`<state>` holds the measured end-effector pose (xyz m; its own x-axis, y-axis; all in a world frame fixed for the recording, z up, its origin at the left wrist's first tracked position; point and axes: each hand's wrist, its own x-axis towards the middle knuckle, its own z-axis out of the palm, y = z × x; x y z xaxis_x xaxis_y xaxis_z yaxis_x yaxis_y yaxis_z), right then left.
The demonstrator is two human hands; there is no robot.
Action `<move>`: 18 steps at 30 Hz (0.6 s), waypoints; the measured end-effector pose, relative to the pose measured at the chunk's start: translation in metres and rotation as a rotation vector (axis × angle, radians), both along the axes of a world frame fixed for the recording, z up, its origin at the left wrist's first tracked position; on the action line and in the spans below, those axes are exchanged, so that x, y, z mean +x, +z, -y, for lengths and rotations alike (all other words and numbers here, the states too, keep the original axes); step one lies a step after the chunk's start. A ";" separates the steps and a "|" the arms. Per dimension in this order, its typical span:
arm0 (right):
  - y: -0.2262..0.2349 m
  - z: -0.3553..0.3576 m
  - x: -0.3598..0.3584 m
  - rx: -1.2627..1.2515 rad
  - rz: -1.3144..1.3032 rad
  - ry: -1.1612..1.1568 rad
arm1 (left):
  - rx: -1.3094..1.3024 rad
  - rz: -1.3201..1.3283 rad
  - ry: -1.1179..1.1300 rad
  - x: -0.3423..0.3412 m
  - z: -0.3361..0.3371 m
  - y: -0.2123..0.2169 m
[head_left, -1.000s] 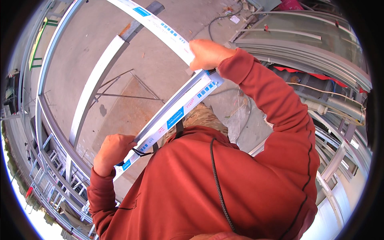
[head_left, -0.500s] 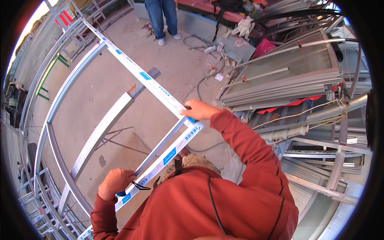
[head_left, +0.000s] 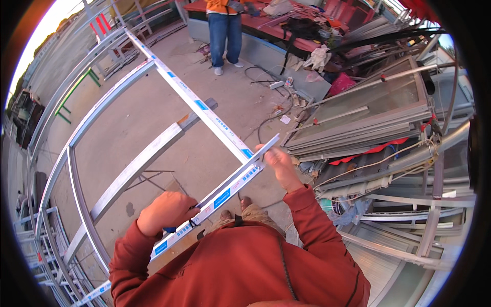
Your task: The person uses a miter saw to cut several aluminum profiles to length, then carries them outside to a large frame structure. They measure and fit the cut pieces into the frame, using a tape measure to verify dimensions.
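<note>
A narrow grey metal bar (head_left: 230,178) lies along the near member of a white window-like frame (head_left: 204,209) with blue-printed film. My left hand (head_left: 166,209) is closed at the bar's near end. A small blue item with a black cord loop (head_left: 193,223) shows beneath that hand; its kind is hidden. My right hand (head_left: 279,162) grips the bar near its far end, by the frame's corner. The bar's tip sticks out beyond that corner. The frame's long white member (head_left: 199,105) runs away to the far left, joining curved metal members (head_left: 82,128).
Stacked glazed panels (head_left: 368,107) and loose metal lengths (head_left: 434,199) crowd the right side. A person in jeans (head_left: 225,38) stands at the far side near cables (head_left: 261,77). A green trestle (head_left: 76,94) is at the left. A curved beam (head_left: 138,166) crosses behind the frame.
The bar has swung from inside the frame onto its near member, its far end now past the corner. My right hand has moved right from the corner; my left hand has moved up and right.
</note>
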<state>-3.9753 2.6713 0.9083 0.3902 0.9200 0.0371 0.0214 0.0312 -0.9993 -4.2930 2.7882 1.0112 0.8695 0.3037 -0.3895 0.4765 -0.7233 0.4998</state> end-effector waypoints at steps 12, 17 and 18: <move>-0.037 -0.019 0.171 0.075 -0.616 -0.469 | -0.059 -0.154 0.018 0.125 -0.021 -0.009; -0.052 -0.044 0.248 -0.101 -0.621 -0.357 | -0.070 -0.132 0.076 0.205 -0.029 -0.016; -0.056 -0.052 0.258 -0.119 -0.607 -0.288 | -0.066 -0.123 0.105 0.218 -0.030 -0.019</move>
<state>-3.7175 2.7237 0.8528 0.5401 0.7604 -0.3607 -0.5532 -0.0023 -0.8331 -4.0748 2.8180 0.9926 0.7787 0.3611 -0.5130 0.6085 -0.6339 0.4775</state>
